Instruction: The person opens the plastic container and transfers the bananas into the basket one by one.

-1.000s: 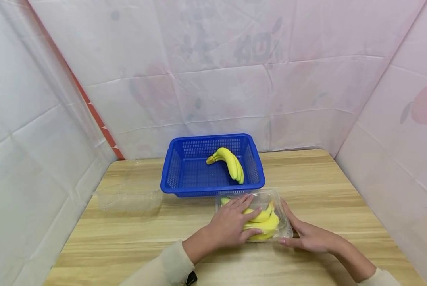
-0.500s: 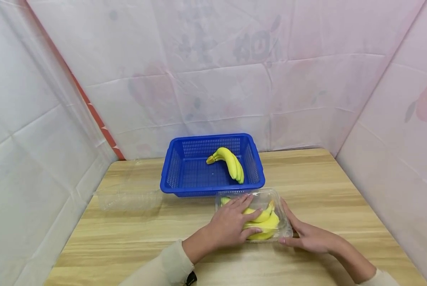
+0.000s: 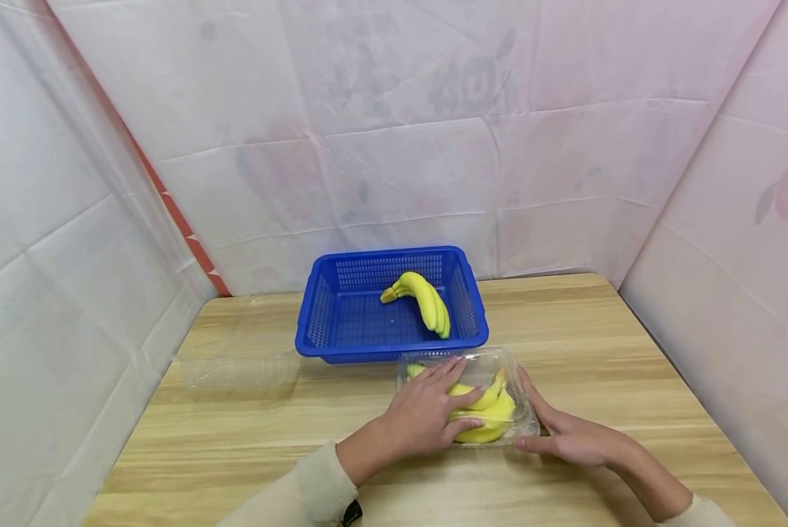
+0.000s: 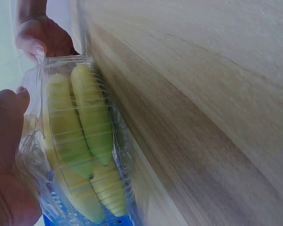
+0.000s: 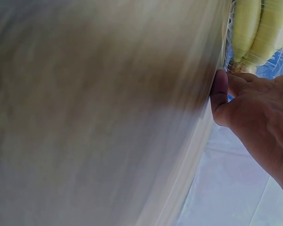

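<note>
A clear plastic clamshell box (image 3: 486,359) sits on the table in front of the blue basket, its lid down over a bunch of bananas (image 3: 493,421). My left hand (image 3: 427,410) rests on top of the lid with its fingers spread. At the box's right side, my right hand (image 3: 568,432) touches the wall with straight fingers, its thumb by the front corner. Through the ribbed side in the left wrist view, several bananas (image 4: 92,122) show. The right wrist view shows the right thumb (image 5: 220,92) low beside the box's end, near the tabletop.
Behind the box stands a blue plastic basket (image 3: 310,311) with another banana bunch (image 3: 427,301) inside. A second clear clamshell box (image 3: 239,369) lies at the table's left. Printed cloth walls (image 3: 407,168) enclose the wooden table (image 3: 249,446) at the back and sides.
</note>
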Tool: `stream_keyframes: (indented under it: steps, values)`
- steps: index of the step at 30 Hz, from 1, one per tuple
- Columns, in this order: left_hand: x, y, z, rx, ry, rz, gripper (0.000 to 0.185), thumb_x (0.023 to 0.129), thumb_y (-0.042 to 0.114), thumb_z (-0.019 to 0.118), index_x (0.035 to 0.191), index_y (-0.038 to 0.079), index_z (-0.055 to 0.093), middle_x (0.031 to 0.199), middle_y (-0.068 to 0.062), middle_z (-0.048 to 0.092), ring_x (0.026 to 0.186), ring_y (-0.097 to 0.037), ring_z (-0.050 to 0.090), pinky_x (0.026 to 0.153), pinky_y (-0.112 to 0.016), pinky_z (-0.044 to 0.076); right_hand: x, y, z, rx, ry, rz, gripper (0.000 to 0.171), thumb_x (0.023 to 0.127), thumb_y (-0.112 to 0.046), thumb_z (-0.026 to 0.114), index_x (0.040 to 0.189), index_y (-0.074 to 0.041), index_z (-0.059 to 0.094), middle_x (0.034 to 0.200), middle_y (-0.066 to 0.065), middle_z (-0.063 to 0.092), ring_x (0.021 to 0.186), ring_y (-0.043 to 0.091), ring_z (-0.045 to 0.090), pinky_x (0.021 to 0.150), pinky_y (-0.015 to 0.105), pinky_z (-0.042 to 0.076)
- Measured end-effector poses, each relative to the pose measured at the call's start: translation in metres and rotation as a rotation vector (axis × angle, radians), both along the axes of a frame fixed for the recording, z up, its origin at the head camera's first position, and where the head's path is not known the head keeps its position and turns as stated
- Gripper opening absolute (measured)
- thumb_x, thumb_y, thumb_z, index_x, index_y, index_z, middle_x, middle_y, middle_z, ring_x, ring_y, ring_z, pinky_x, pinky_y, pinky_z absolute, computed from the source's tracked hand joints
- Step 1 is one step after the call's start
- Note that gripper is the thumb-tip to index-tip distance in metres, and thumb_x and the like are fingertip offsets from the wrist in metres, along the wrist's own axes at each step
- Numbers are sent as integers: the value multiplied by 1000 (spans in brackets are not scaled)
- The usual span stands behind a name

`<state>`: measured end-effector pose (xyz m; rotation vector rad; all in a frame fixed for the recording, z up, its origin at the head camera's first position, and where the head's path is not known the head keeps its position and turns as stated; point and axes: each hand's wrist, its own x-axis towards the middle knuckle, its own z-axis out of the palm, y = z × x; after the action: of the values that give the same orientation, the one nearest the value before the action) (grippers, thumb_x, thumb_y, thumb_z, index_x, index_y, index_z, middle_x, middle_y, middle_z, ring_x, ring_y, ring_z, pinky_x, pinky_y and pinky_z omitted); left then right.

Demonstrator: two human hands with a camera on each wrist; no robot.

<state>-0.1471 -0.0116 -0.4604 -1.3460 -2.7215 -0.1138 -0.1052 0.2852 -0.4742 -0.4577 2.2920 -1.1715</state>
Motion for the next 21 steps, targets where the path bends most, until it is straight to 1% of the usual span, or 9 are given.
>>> stream_keyframes:
  steps: [3, 8, 15, 19, 21]
  values:
    - [0, 0, 1, -11, -1, 2, 57, 111, 64, 34, 160, 39, 49, 172, -15, 39, 162, -29, 38, 131, -41, 37, -1, 0, 0, -13, -22, -1, 113, 106, -36, 64, 164, -31, -33, 175, 23, -29, 161, 55, -13, 119, 76, 2]
    - [1, 1, 1, -27, -17, 12, 56, 112, 62, 32, 161, 40, 46, 174, -14, 36, 163, -28, 35, 132, -40, 35, -1, 0, 0, -38, -32, 1, 114, 106, -35, 64, 164, -26, -34, 174, 23, -32, 160, 56, -16, 119, 76, -1]
    - [1, 2, 2, -23, -42, 16, 55, 112, 61, 30, 161, 41, 45, 174, -15, 35, 164, -28, 33, 133, -39, 34, -1, 0, 0, -56, -54, -7, 114, 106, -34, 64, 164, -22, -33, 173, 20, -34, 160, 53, -19, 119, 77, -4]
    - [2, 3, 1, -29, -27, 16, 56, 112, 63, 31, 161, 41, 45, 174, -16, 36, 164, -28, 34, 132, -40, 35, -1, 1, 0, -56, -51, -12, 113, 106, -34, 64, 165, -20, -32, 174, 20, -33, 160, 53, -19, 119, 78, -5]
    - [3, 4, 1, -33, -21, 18, 59, 111, 66, 32, 162, 40, 46, 174, -17, 36, 164, -30, 34, 132, -41, 36, -2, 1, 1, -47, -56, -18, 113, 107, -36, 64, 165, -22, -32, 174, 19, -33, 161, 53, -19, 120, 77, -4]
